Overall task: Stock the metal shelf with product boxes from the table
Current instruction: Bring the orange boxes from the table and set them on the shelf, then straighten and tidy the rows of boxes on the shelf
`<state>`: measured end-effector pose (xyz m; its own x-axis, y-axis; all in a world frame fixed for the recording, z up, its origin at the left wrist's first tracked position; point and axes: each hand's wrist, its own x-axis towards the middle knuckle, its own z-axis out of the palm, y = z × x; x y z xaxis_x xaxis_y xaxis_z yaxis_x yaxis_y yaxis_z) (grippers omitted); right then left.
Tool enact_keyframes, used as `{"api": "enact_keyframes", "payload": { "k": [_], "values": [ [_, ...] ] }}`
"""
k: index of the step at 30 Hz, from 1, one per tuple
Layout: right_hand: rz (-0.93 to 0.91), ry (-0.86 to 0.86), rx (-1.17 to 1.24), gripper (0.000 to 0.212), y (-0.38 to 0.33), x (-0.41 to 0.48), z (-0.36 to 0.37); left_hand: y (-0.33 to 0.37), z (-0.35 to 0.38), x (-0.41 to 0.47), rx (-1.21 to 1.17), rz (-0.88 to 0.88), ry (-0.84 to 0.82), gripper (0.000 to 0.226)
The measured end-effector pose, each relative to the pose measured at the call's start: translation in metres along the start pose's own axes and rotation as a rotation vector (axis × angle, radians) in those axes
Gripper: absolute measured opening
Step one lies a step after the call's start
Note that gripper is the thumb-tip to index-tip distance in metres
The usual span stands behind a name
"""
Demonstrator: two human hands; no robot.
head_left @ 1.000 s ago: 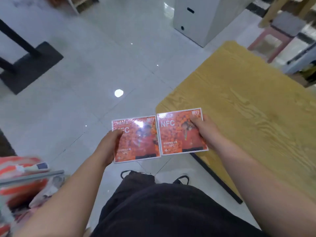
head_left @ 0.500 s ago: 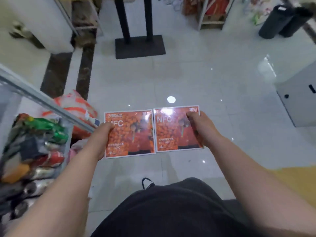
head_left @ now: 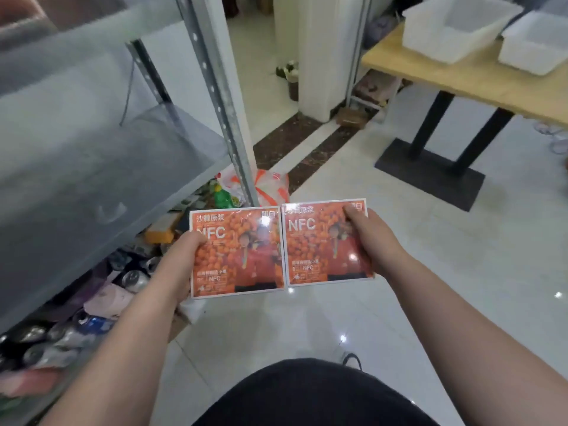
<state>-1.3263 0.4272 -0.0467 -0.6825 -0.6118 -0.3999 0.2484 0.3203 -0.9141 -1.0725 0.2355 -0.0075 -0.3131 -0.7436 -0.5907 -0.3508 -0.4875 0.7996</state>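
At the far left stands the metal shelf (head_left: 92, 179), its grey boards blurred and its perforated front post (head_left: 221, 96) running down toward the floor. The lowest level (head_left: 76, 327) is crowded with cans, bottles and packets. An orange-and-white bag (head_left: 272, 186) sits on the floor just behind the post.

The left hand (head_left: 181, 259) grips the left box (head_left: 236, 250) by its left edge, thumb on the printed face and the other fingers hidden underneath. This flat orange box, marked "NFC", is held face up over the tiled floor (head_left: 430, 287), just right of the shelf's lower level. Right beside it is the right box (head_left: 322, 241), of the same design; the 2 inner edges meet or nearly meet, and I cannot tell which. The right hand (head_left: 368, 238) holds this box at its right side, thumb pressed on the upper right corner of the face, fingers out of sight below.

Behind the boxes rises a white pillar (head_left: 313, 56). At the upper right is a wooden desk (head_left: 461, 78) on black legs, well apart from the hands, carrying 2 white plastic bins (head_left: 455, 26) side by side.
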Motion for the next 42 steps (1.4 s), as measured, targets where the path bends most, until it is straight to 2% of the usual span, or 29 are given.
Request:
{"api": "enact_keyframes", "payload": {
  "k": [3, 6, 10, 14, 16, 18, 20, 21, 24, 25, 28, 32, 37, 42],
  "values": [
    [-0.043, -0.123, 0.021, 0.034, -0.053, 0.032, 0.011, 0.020, -0.006, -0.015, -0.112, 0.068, 0.133, 0.019],
    [-0.107, -0.243, 0.016, 0.047, -0.108, 0.056, 0.032, 0.042, -0.016, -0.035, -0.232, 0.154, 0.256, 0.020],
    [-0.201, -0.403, -0.007, 0.048, -0.182, 0.061, 0.072, 0.068, -0.044, -0.067, -0.339, 0.264, 0.393, 0.024],
    [-0.316, -0.503, -0.018, 0.046, -0.243, 0.054, 0.114, 0.099, -0.076, -0.095, -0.412, 0.455, 0.444, 0.013],
    [-0.394, -0.513, -0.014, 0.036, -0.272, 0.047, 0.131, 0.116, -0.088, -0.103, -0.388, 0.550, 0.491, 0.015],
    [-0.478, -0.497, -0.013, 0.037, -0.299, 0.038, 0.146, 0.133, -0.100, -0.109, -0.336, 0.635, 0.553, 0.025],
    [-0.593, -0.452, -0.075, 0.051, -0.324, 0.031, 0.161, 0.151, -0.110, -0.111, -0.266, 0.701, 0.602, 0.037],
    [-0.670, -0.415, -0.123, 0.050, -0.336, 0.026, 0.168, 0.160, -0.115, -0.110, -0.244, 0.731, 0.614, 0.043],
    [-0.894, -0.301, -0.185, 0.028, -0.371, 0.016, 0.187, 0.188, -0.126, -0.104, -0.241, 0.851, 0.570, 0.066],
    [-0.960, -0.274, -0.208, 0.028, -0.383, 0.013, 0.193, 0.197, -0.128, -0.102, -0.221, 0.892, 0.546, 0.067],
    [-1.082, -0.274, -0.269, 0.036, -0.416, 0.008, 0.214, 0.223, -0.136, -0.092, -0.063, 0.989, 0.515, 0.055],
    [-1.153, -0.180, -0.378, 0.022, -0.456, 0.010, 0.244, 0.256, -0.140, -0.074, 0.146, 1.040, 0.470, 0.050],
    [-1.237, -0.098, -0.557, 0.025, -0.492, 0.026, 0.275, 0.296, -0.138, -0.043, 0.258, 1.083, 0.389, 0.055],
    [-1.257, -0.108, -0.681, 0.024, -0.518, 0.052, 0.302, 0.327, -0.128, -0.008, 0.274, 1.085, 0.407, 0.055]
  ]
}}
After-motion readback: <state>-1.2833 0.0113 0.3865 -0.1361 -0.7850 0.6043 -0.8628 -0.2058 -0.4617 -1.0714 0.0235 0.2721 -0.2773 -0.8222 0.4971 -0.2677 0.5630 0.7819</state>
